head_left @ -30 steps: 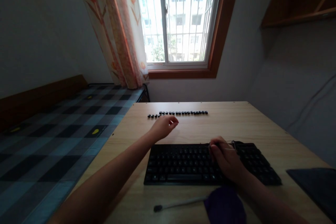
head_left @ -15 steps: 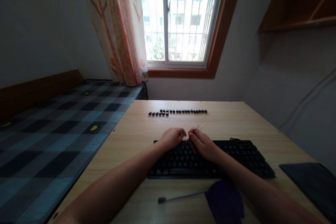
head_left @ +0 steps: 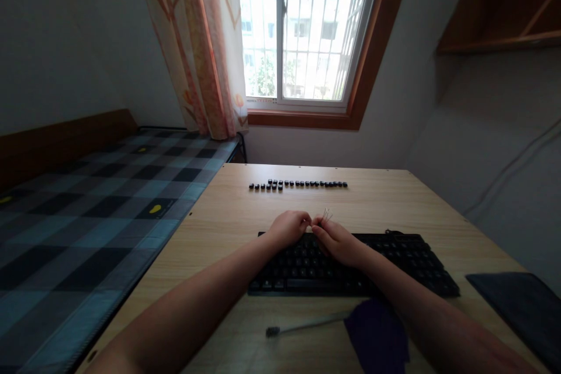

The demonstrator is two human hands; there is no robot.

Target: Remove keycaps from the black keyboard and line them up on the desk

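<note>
My right hand is closed on a wire keycap puller, whose thin pale prongs stick up past the fingers. Its fingertips meet those of my left hand, which is pinched. Whatever lies between the left fingertips is hidden or too small to make out. Both hands are over the back edge of a black keyboard, and the right forearm crosses its right part. Farther back, several loose black keycaps stand in a row, doubled up toward the left.
In front of the keyboard lie a thin brush and a purple cloth. A dark flat pad rests at the right of the wooden table. A bed borders the table's left side.
My right fingertips have moved left and now meet the left ones. The puller's prongs have shifted left and stand more upright. The view has shifted slightly.
</note>
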